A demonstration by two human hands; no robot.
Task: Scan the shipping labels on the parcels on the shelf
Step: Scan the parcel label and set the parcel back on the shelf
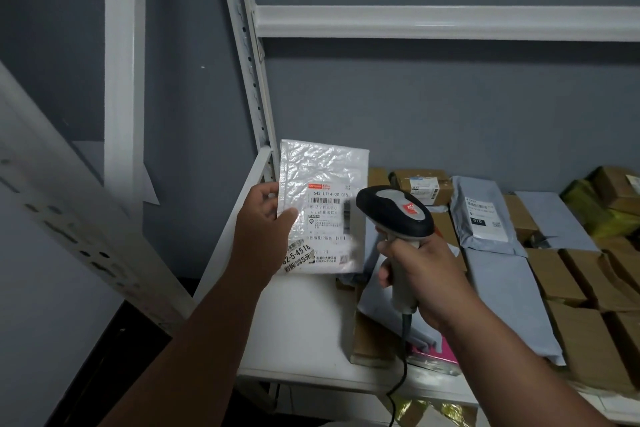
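Note:
My left hand (265, 222) holds a white bubble mailer (322, 166) upright above the left end of the shelf, thumb across its front. The shipping label (329, 218) with a barcode faces me. My right hand (420, 274) grips the handle of a black and grey barcode scanner (394, 215). The scanner's head sits just right of the label and points toward it. A dark cable hangs from the handle down past the shelf's front edge.
The white shelf (294, 322) carries several brown boxes (568, 288) and grey mailer bags (485, 215) on its right side, some with labels. White uprights (249, 55) and a crossbeam (450, 22) frame the bay. Another rack post (69, 229) leans in at left.

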